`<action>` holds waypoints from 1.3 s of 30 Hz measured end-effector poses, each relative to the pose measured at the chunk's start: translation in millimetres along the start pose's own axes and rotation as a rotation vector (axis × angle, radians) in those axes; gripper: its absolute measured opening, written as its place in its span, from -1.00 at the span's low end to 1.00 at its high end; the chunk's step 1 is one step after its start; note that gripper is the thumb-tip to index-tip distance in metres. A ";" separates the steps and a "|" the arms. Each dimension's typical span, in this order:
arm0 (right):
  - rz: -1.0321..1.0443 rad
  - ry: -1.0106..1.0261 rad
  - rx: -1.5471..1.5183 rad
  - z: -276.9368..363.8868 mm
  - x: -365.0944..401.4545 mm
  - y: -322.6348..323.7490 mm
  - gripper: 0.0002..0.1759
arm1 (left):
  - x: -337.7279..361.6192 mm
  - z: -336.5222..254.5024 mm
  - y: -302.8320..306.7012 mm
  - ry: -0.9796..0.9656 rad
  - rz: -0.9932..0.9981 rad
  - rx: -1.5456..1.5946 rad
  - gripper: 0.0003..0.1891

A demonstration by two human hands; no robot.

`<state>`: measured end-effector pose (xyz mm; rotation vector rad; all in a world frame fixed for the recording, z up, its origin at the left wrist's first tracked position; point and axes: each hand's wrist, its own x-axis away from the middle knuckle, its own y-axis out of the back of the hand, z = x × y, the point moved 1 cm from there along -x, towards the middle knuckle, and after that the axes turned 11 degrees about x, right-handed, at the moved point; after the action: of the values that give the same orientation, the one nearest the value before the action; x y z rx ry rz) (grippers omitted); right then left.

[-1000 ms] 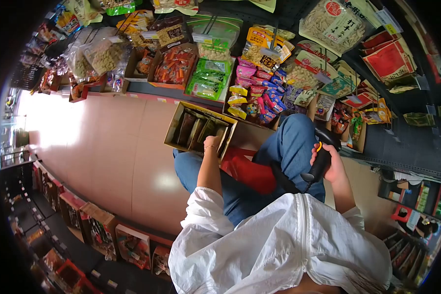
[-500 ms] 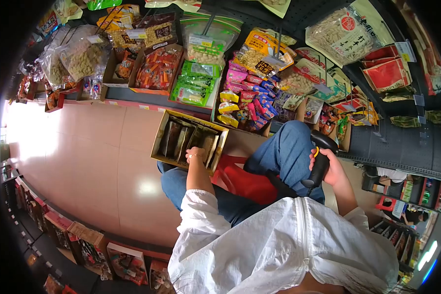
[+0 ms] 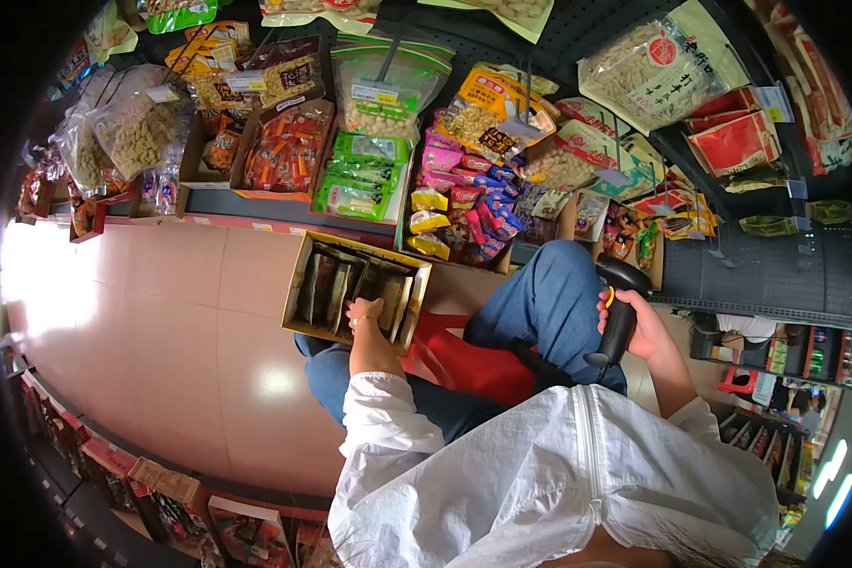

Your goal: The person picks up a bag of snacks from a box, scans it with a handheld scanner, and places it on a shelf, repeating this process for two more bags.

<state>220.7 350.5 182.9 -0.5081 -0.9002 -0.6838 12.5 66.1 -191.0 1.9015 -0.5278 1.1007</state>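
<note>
A yellow-edged cardboard box (image 3: pixel 293 284) sits tilted beside my left knee, with dark flat packets (image 3: pixel 324 289) standing in rows inside. My left hand (image 3: pixel 364 310) reaches into its near side among the packets, fingers curled down. What those fingers hold, if anything, is hidden. In my right hand (image 3: pixel 639 322) is a black handheld barcode scanner (image 3: pixel 619 317), gripped by its handle above my right knee. A yellow trigger shows by the index finger. Below the box and between my legs is a red plastic stool (image 3: pixel 464 360).
Ahead runs a shelf with open boxes of snacks: green packets (image 3: pixel 360 175), orange-red packets (image 3: pixel 289 147) and pink and purple ones (image 3: pixel 469 189). Bagged nuts (image 3: pixel 488 118) hang on hooks above. Tiled floor (image 3: pixel 170 331) lies to the left, with another shelf row (image 3: pixel 175 478) behind it.
The view has shifted slightly, so the shelf and box sit a little further left. My left hand stays in the box, and my right hand still holds the barcode scanner.
</note>
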 end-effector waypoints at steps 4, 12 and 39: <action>-0.026 0.012 0.026 4.1 2.9 -4.9 -0.71 | -19.1 5.5 -3.6 -0.048 0.055 0.030 -0.41; -0.058 -0.002 0.035 5.9 4.7 -9.5 -0.70 | -33.1 10.1 -2.7 -0.022 0.111 0.038 -0.48; 0.027 0.040 -0.045 -2.1 10.6 19.6 -0.70 | -7.8 -38.6 3.6 -0.381 -0.140 -0.109 -0.71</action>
<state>240.6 359.1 188.3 -0.5444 -0.8404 -0.6886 -12.9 96.0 -186.4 2.0258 -0.6384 0.6081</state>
